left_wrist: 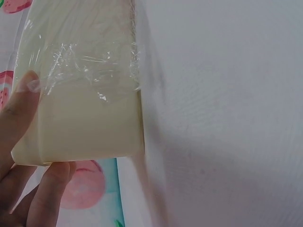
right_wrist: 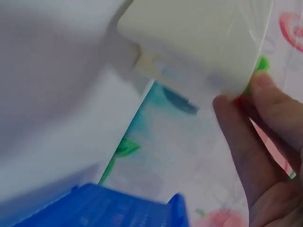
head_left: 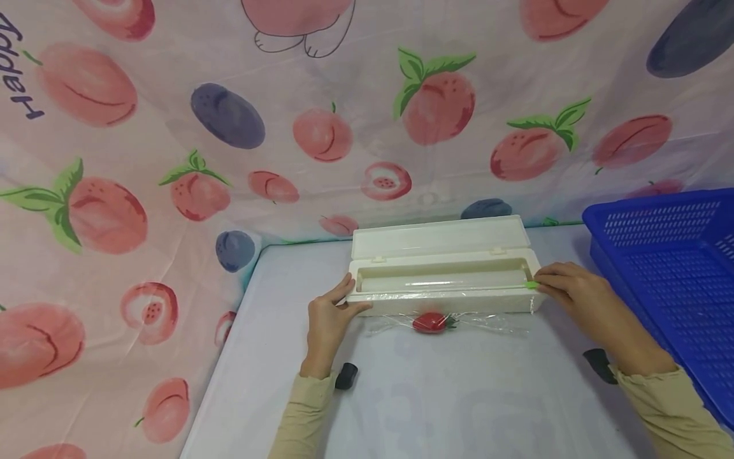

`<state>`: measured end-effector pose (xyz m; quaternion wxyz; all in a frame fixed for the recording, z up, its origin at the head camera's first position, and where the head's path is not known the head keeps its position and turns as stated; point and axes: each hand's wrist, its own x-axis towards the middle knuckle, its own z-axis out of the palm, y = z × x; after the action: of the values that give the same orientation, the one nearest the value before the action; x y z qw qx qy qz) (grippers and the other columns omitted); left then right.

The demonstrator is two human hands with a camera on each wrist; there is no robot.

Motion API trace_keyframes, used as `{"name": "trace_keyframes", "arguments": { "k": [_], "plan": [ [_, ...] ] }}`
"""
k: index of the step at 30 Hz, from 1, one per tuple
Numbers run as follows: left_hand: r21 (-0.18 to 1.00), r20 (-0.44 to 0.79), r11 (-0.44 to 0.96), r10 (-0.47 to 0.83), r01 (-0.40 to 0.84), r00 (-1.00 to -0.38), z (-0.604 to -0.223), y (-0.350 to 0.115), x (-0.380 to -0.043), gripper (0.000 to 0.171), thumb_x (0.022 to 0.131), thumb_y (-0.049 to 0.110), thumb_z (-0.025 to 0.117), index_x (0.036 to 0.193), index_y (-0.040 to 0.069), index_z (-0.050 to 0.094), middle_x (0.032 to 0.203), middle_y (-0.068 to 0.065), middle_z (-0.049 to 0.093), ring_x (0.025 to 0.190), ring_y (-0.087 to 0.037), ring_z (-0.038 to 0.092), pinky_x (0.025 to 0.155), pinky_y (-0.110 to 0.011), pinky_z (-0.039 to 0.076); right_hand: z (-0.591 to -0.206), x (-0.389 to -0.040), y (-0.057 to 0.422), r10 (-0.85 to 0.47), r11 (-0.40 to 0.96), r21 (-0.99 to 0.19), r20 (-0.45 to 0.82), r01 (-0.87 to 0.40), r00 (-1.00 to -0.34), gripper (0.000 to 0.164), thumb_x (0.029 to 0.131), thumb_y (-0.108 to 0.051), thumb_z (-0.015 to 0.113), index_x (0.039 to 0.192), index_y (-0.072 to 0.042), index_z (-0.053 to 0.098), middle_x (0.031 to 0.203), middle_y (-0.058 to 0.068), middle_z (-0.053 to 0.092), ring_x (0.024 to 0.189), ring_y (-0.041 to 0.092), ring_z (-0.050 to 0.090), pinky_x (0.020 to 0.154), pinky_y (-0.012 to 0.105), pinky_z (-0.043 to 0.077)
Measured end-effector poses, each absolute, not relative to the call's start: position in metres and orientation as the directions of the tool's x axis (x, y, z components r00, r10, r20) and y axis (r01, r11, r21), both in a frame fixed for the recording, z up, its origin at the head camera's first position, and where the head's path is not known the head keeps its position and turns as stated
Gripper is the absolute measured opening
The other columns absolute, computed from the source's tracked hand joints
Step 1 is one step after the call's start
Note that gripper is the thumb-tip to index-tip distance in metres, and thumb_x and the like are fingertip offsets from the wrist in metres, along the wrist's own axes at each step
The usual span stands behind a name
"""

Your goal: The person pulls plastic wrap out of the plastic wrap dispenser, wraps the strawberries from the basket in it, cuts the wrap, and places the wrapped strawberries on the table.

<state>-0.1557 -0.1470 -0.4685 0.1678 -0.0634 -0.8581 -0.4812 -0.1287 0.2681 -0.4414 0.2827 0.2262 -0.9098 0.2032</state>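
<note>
A white cling film dispenser [head_left: 447, 299] stands on the table with its lid [head_left: 441, 237] tilted back and a roll of film [head_left: 441, 280] inside. Clear film drapes over its front wall. My left hand [head_left: 332, 319] grips the left end, thumb at the front edge and fingers against the end wall. At the right end, my right hand [head_left: 585, 306] pinches the small green slide cutter [head_left: 532, 285]; in the right wrist view, its fingertips meet at the box corner beside the green piece [right_wrist: 262, 64]. A red strawberry [head_left: 430, 322] wrapped in clear film lies just in front of the dispenser.
A blue plastic basket [head_left: 648, 255] stands to the right, close to my right forearm. Behind and left of the white table [head_left: 436, 408] hangs a fruit-patterned cloth [head_left: 321, 76]. Black wrist straps show at both sleeves.
</note>
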Motion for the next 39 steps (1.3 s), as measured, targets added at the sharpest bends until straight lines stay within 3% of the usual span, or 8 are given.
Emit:
{"name": "trace_keyframes", "arguments": {
  "k": [6, 15, 20, 27, 29, 32, 36, 39],
  "plan": [
    [0.808, 0.352, 0.522, -0.057, 0.273, -0.934, -0.469, -0.148, -0.156, 0.06, 0.067, 0.016, 0.089, 0.121, -0.001, 0.067, 0.128, -0.009, 0.064, 0.116, -0.024, 0.064, 0.076, -0.019, 0.057, -0.443, -0.128, 0.272, -0.272, 0.815, -0.268, 0.607, -0.514, -0.747, 0.03, 0.065, 0.012, 0.082, 0.091, 0.0, 0.075, 0.093, 0.011, 0.071, 0.082, 0.032, 0.07, 0.067, 0.03, 0.051],
    [0.815, 0.351, 0.511, -0.063, 0.272, -0.934, -0.469, -0.147, -0.155, 0.06, 0.066, 0.014, 0.089, 0.121, -0.001, 0.067, 0.128, -0.01, 0.065, 0.115, -0.024, 0.064, 0.076, -0.019, 0.057, -0.44, -0.125, 0.268, -0.253, 0.841, -0.281, 0.55, -0.462, -0.796, 0.023, 0.071, 0.007, 0.081, 0.093, 0.004, 0.073, 0.094, 0.017, 0.069, 0.083, 0.036, 0.068, 0.069, 0.052, 0.055],
    [0.82, 0.347, 0.504, -0.063, 0.27, -0.936, -0.468, -0.147, -0.155, 0.06, 0.066, 0.014, 0.089, 0.12, -0.001, 0.067, 0.128, -0.011, 0.065, 0.116, -0.023, 0.064, 0.076, -0.019, 0.057, -0.436, -0.123, 0.264, -0.243, 0.86, -0.274, 0.52, -0.429, -0.819, 0.029, 0.073, 0.003, 0.081, 0.1, 0.006, 0.071, 0.099, 0.022, 0.067, 0.089, 0.04, 0.066, 0.076, 0.058, 0.053],
    [0.819, 0.347, 0.506, -0.059, 0.271, -0.936, -0.468, -0.146, -0.154, 0.06, 0.067, 0.014, 0.089, 0.12, -0.002, 0.067, 0.128, -0.011, 0.064, 0.116, -0.023, 0.064, 0.077, -0.02, 0.057, -0.428, -0.119, 0.247, -0.284, 0.834, -0.239, 0.586, -0.497, -0.759, 0.036, 0.069, 0.003, 0.083, 0.104, 0.003, 0.071, 0.101, 0.02, 0.066, 0.094, 0.038, 0.064, 0.078, 0.054, 0.053],
    [0.82, 0.345, 0.505, -0.059, 0.27, -0.937, -0.468, -0.146, -0.154, 0.06, 0.067, 0.015, 0.089, 0.12, -0.001, 0.067, 0.128, -0.011, 0.064, 0.117, -0.023, 0.064, 0.077, -0.019, 0.057, -0.427, -0.117, 0.24, -0.302, 0.818, -0.226, 0.613, -0.529, -0.73, 0.032, 0.074, 0.0, 0.082, 0.104, 0.002, 0.071, 0.101, 0.018, 0.066, 0.093, 0.036, 0.065, 0.078, 0.052, 0.053],
    [0.819, 0.351, 0.503, -0.058, 0.276, -0.935, -0.469, -0.147, -0.154, 0.061, 0.067, 0.015, 0.089, 0.12, -0.002, 0.067, 0.129, -0.011, 0.064, 0.117, -0.023, 0.063, 0.077, -0.019, 0.057, -0.426, -0.116, 0.228, -0.333, 0.778, -0.221, 0.65, -0.588, -0.683, 0.026, 0.096, -0.025, 0.067, 0.104, -0.001, 0.071, 0.101, 0.014, 0.067, 0.093, 0.033, 0.066, 0.079, 0.048, 0.053],
    [0.818, 0.36, 0.5, -0.057, 0.286, -0.931, -0.47, -0.147, -0.154, 0.061, 0.066, 0.015, 0.089, 0.12, -0.002, 0.067, 0.128, -0.011, 0.064, 0.116, -0.024, 0.064, 0.077, -0.02, 0.057, -0.427, -0.114, 0.211, -0.381, 0.737, -0.205, 0.661, -0.644, -0.646, 0.06, 0.104, -0.05, 0.033, 0.105, -0.004, 0.071, 0.102, 0.01, 0.067, 0.093, 0.028, 0.067, 0.078, 0.045, 0.055],
    [0.822, 0.357, 0.493, -0.058, 0.284, -0.932, -0.471, -0.147, -0.154, 0.061, 0.066, 0.015, 0.089, 0.121, -0.002, 0.067, 0.129, -0.011, 0.064, 0.116, -0.024, 0.064, 0.077, -0.02, 0.057, -0.429, -0.112, 0.199, -0.421, 0.719, -0.196, 0.641, -0.667, -0.642, 0.032, 0.099, -0.035, 0.062, 0.106, -0.005, 0.071, 0.103, 0.009, 0.067, 0.094, 0.026, 0.067, 0.077, 0.044, 0.057]
  ]
}}
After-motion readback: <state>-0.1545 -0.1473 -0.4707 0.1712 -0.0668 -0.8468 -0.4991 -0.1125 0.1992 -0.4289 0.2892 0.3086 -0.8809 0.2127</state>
